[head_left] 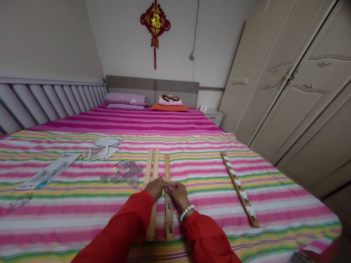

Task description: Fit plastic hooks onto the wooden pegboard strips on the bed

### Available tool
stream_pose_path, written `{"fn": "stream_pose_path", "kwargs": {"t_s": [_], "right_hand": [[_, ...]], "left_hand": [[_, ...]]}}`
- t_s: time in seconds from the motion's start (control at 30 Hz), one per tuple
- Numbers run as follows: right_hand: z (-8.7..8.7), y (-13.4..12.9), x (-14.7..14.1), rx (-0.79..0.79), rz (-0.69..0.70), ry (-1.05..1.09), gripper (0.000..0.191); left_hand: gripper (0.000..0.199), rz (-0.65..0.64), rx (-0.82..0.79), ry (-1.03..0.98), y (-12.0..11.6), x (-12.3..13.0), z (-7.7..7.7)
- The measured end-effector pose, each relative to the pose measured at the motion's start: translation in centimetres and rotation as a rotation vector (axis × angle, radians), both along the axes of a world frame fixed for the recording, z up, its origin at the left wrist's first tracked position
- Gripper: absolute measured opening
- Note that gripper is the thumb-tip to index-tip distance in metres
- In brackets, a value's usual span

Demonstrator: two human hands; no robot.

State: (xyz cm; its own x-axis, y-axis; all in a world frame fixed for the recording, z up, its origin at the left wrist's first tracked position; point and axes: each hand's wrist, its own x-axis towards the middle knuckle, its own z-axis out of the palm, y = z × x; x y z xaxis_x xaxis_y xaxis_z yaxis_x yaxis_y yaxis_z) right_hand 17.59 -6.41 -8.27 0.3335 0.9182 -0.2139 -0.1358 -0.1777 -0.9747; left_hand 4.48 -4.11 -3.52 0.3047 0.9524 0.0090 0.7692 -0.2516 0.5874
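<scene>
We are seeing wooden strips [167,166], clear plastic pieces [129,171] and flat packets [102,150] lying on a striped bed [210,208], folded bedding [126,99] beyond.

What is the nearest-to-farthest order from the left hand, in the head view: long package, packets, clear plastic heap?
1. Clear plastic heap, left of the left hand.
2. Packets, left beyond the heap.
3. Long package, left of the packets.

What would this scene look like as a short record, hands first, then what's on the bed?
Left hand: close beside right hand, over wooden strip
Between hands: detail too small to tell
Worn on right: white bracelet
Wooden strip: metal fittings toward near end
Left: two more strips, clear plastic pieces
Far right: white-fitted strip
Surface: striped cover
</scene>
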Motion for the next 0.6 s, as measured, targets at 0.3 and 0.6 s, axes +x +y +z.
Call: {"fn": "stream_pose_path", "kwargs": {"t_s": [0.3,0.6], "right_hand": [[0.3,0.0,0.3,0.026,0.028,0.055,0.033],[1.2,-0.9,1.5,0.015,0.106,0.209,0.022]], "left_hand": [[0.033,-0.155,-0.004,0.178,-0.6,0.0,0.7],[0.048,-0.103,0.013,0.167,-0.7,0.0,-0.2]]}}
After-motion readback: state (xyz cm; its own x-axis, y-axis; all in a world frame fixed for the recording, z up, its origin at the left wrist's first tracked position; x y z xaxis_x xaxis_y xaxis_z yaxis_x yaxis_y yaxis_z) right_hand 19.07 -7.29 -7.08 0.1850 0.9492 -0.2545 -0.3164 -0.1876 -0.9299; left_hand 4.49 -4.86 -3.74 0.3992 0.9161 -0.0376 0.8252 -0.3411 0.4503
